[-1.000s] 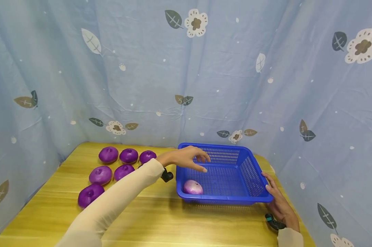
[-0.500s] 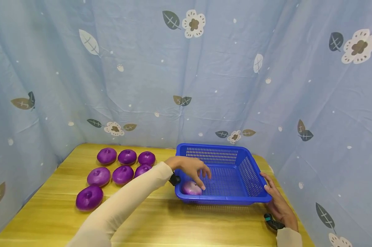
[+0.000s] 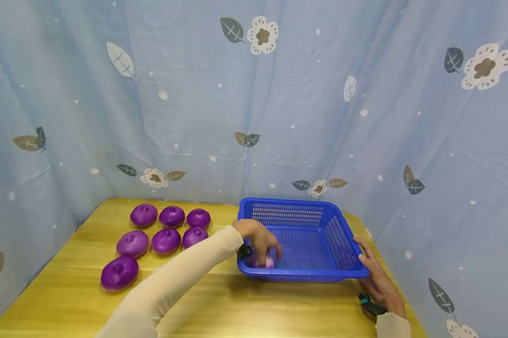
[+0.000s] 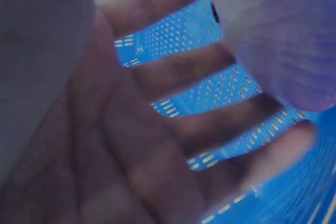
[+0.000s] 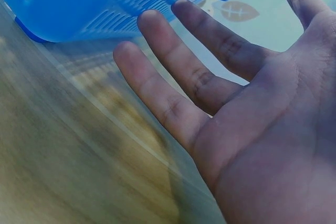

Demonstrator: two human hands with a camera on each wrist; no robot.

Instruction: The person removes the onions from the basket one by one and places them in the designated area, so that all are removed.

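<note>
A blue plastic basket (image 3: 304,272) with slotted walls stands on the wooden table. In its near-left corner lies a purple and white onion (image 3: 269,263), partly covered by my left hand (image 3: 259,238). The left wrist view shows the spread, mostly straight fingers (image 4: 173,74) reaching beside the onion (image 4: 278,35), some tips meeting its edge or passing behind it; the thumb is out of that view. At the basket's right end, my right hand (image 3: 378,277) rests on the rim. Its straight fingers (image 5: 157,95) extend along the outer wall in the right wrist view.
Several purple onions (image 3: 166,241) sit in loose rows on the left of the table (image 3: 220,310). A blue flowered curtain (image 3: 194,117) encloses the back and sides. My left forearm (image 3: 173,281) crosses the front of the table.
My left hand has moved down from above the basket to the onion in the corner and now covers much of it. The right hand has stayed at the basket's right rim.
</note>
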